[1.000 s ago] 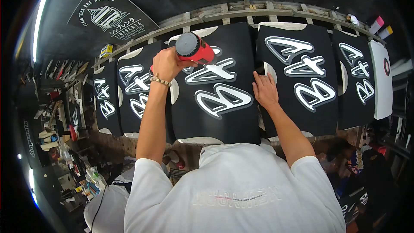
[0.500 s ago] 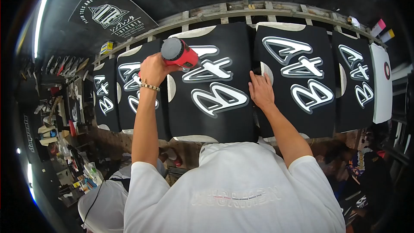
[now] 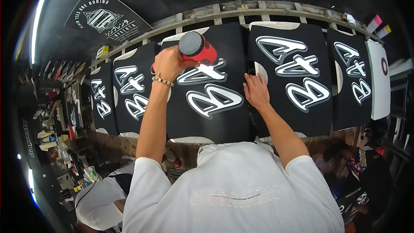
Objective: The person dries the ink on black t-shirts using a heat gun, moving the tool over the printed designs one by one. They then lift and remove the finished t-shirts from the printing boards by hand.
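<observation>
My left hand point(image 3: 168, 64) is wrapped around the handle of a red heat gun point(image 3: 208, 54) with a dark round rear end. The gun is held above a black shirt panel point(image 3: 183, 118) printed with large white, grey-outlined letters, and it covers part of the lettering. My right hand point(image 3: 257, 91) lies with fingers stretched out at the border between this panel and the neighbouring printed black panel point(image 3: 276, 114). Its fingertips are close to a pale curved board end point(image 3: 260, 72). Nothing shows in the right hand.
More black printed panels point(image 3: 101, 123) continue along the row at both sides, with a white board point(image 3: 379, 103) at the right end. Behind runs a wooden rack point(image 3: 207, 16). A person in white point(image 3: 97, 203) is at lower left; cluttered shelves point(image 3: 54, 136) stand left.
My left hand has moved the heat gun to the right and slightly up over the middle panel. My right hand stays at the panel border; the whole view has shifted slightly.
</observation>
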`<action>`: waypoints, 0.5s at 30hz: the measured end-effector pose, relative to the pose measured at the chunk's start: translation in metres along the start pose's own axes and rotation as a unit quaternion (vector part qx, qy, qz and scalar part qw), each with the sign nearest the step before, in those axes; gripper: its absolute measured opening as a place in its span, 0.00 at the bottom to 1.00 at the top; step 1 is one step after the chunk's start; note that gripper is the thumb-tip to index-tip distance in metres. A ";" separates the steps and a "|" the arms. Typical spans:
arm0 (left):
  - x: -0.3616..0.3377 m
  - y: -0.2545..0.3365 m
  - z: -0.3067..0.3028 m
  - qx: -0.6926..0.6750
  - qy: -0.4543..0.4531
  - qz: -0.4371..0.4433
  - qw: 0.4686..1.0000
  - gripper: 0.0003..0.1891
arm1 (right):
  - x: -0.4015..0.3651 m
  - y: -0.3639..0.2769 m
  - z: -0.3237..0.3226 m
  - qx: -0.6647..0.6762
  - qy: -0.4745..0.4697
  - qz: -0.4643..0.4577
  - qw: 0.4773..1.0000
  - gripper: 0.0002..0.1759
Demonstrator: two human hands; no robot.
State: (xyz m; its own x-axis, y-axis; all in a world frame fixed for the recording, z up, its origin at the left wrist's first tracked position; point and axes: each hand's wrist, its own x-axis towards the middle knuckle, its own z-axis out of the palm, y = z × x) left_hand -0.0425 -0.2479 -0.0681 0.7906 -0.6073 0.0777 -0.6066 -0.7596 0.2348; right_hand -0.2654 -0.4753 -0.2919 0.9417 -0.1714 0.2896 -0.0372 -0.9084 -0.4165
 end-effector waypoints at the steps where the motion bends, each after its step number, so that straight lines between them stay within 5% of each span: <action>1: 0.002 0.006 0.000 -0.017 0.005 0.022 1.000 0.28 | 0.000 0.000 0.001 0.004 0.002 0.002 1.000 0.25; 15: 0.003 0.026 0.008 -0.022 0.016 0.083 0.996 0.29 | -0.001 0.003 0.000 0.065 0.053 -0.012 0.996 0.12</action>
State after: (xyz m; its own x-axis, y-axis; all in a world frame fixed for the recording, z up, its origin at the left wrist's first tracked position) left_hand -0.0562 -0.2714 -0.0695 0.6828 -0.7152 0.1492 -0.7250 -0.6382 0.2588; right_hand -0.2668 -0.4777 -0.2939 0.9013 -0.1951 0.3868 0.0355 -0.8566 -0.5148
